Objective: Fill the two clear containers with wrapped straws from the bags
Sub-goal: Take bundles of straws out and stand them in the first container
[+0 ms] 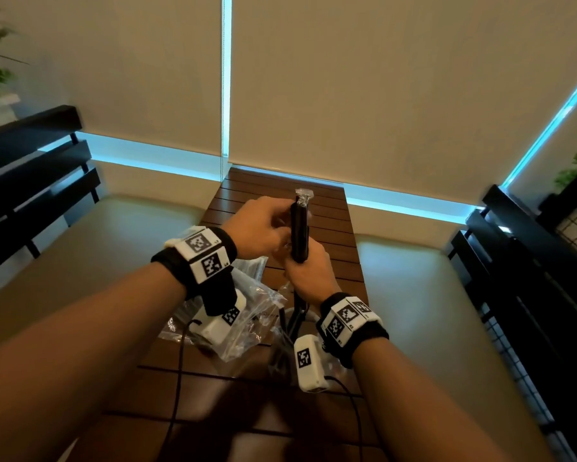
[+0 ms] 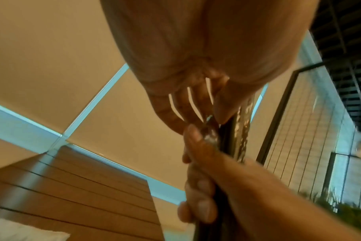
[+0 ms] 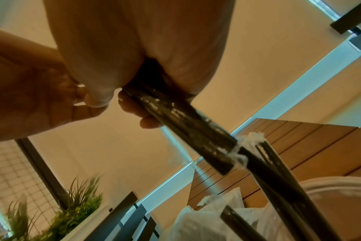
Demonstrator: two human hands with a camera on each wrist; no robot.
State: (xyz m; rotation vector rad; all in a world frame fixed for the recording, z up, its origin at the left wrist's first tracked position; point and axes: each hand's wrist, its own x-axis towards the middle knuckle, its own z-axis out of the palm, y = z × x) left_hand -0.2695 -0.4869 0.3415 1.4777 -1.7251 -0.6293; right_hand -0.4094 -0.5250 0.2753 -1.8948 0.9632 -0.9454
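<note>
I hold a bundle of black straws in clear wrappers [image 1: 299, 228] upright over the slatted wooden table [image 1: 330, 248]. My right hand [image 1: 301, 263] grips its lower part in a fist. My left hand [image 1: 283, 225] pinches the bundle higher up, thumb [image 2: 225, 107] against fingers [image 2: 196, 107], just above the right hand's fingers [image 2: 200, 210]. The crinkled wrapper ends [image 1: 304, 194] stick out at the top. Under my right wrist stands a clear container [image 3: 340, 185] with a few black straws [image 3: 278, 176] leaning in it. Crumpled clear bags [image 1: 250, 295] lie below my left wrist.
Beige cushioned benches [image 1: 430, 311] flank the narrow table on both sides, with black slatted backs [image 1: 530, 278]. Closed blinds [image 1: 347, 95] hang behind the table's far end. A green plant [image 3: 76, 208] stands off to one side. Camera cables [image 1: 180, 378] trail over the near tabletop.
</note>
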